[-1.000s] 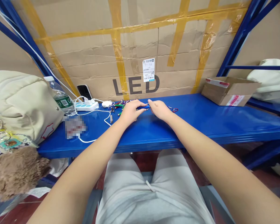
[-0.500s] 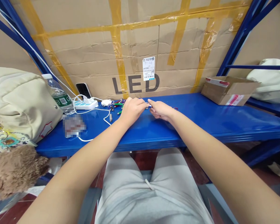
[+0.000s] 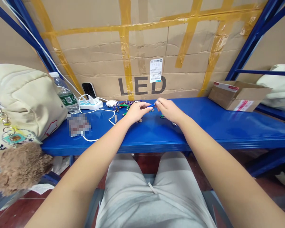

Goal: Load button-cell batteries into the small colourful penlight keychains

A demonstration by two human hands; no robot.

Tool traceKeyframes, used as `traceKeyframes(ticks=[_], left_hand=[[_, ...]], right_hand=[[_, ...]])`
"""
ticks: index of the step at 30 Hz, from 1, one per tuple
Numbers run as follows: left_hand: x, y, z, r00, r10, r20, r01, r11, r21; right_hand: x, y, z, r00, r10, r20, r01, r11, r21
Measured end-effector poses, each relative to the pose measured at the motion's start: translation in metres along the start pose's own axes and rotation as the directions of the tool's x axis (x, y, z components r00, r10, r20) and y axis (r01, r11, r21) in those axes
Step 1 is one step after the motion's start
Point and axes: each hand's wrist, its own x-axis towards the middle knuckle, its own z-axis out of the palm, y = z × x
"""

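Note:
Above the blue tabletop [image 3: 213, 126], my left hand [image 3: 137, 112] pinches a small blue stick-like piece [image 3: 152, 105] between thumb and fingers. The fingertips of my right hand [image 3: 168, 110] are closed at the other end of that same piece, so the two hands almost meet. What exactly the piece is cannot be made out at this size. Just behind my left hand lies a loose pile of small green, red and purple stick-like pieces [image 3: 124, 107]. A small silver cylinder [image 3: 116, 118] lies left of the pile. A few tiny parts, one of them green [image 3: 162, 117], rest below my right hand.
At the left are a cream bag [image 3: 26, 95], a water bottle [image 3: 66, 96], a white power strip [image 3: 91, 104] with cables and a phone-like device [image 3: 88, 90]. An open cardboard box [image 3: 239, 95] sits at the right. A large taped carton [image 3: 97, 57] stands behind.
My right hand has turned, its fingers now curled downward at the blue piece. More of the piece shows between the hands. The whole view has shifted slightly.

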Motion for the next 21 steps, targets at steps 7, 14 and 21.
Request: traceKeyframes(ticks=[7, 14, 21], left_hand=[[-0.002, 0.002, -0.001, 0.995, 0.103, -0.002, -0.101, 0.983, 0.150], [0.000, 0.004, 0.001, 0.980, 0.165, -0.116, -0.142, 0.973, 0.181], [0.000, 0.001, -0.006, 0.994, 0.041, -0.103, -0.021, 0.982, 0.189]], right_hand=[[0.000, -0.002, -0.002, 0.992, 0.083, 0.091, -0.089, 0.994, 0.058], [0.004, 0.008, -0.014, 0.985, 0.171, -0.037, -0.168, 0.982, 0.084], [0.004, 0.066, -0.029, 0.861, 0.509, -0.015, -0.447, 0.741, -0.501]])
